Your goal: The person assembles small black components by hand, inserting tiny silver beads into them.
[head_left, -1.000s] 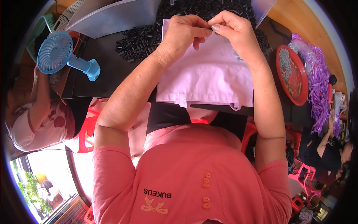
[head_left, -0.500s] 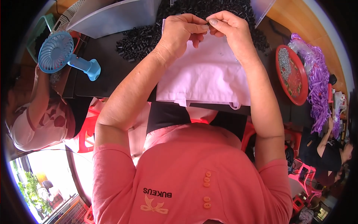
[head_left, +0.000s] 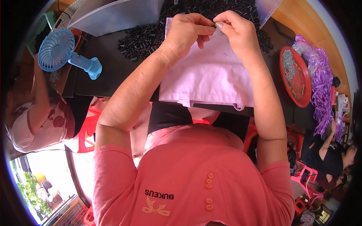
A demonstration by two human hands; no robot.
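My left hand [head_left: 188,32] and my right hand [head_left: 238,35] meet at the far side of a pink cloth [head_left: 207,75] spread on the dark table. Both are closed in a pinch, fingertips almost touching. Whatever sits between the fingers is dark and too small to make out. Just beyond the hands spreads a heap of small black tube-shaped pieces [head_left: 141,43], which also runs along both sides of the cloth.
A clear plastic bin [head_left: 117,19] stands at the far left, near a blue handheld fan [head_left: 56,51]. On the right are a red tray [head_left: 307,84] of small silvery pieces and a pile of purple strips [head_left: 322,86]. Other people sit to the left and right.
My hands have shifted slightly right and stay pinched close together. The rest of the table looks the same.
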